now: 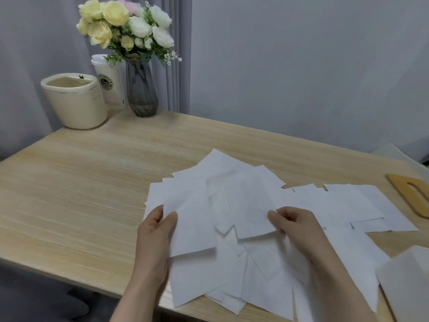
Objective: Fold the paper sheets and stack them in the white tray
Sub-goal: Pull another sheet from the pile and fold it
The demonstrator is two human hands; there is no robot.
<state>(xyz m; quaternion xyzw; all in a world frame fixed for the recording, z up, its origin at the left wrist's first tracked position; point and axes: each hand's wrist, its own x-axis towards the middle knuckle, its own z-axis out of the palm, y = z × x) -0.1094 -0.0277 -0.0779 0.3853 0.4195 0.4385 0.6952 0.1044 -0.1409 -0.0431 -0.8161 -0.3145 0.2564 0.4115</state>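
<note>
Fingers of left hand (156, 226) pinch a sheet (192, 219) by its left edge; right hand (294, 223) fingers pinch another sheet (249, 205), likely singling one out to fold. Loose pile (262, 275) under both. Tray (408, 275) right, near. Vase (141, 89) far left on desk (81, 182).
</note>
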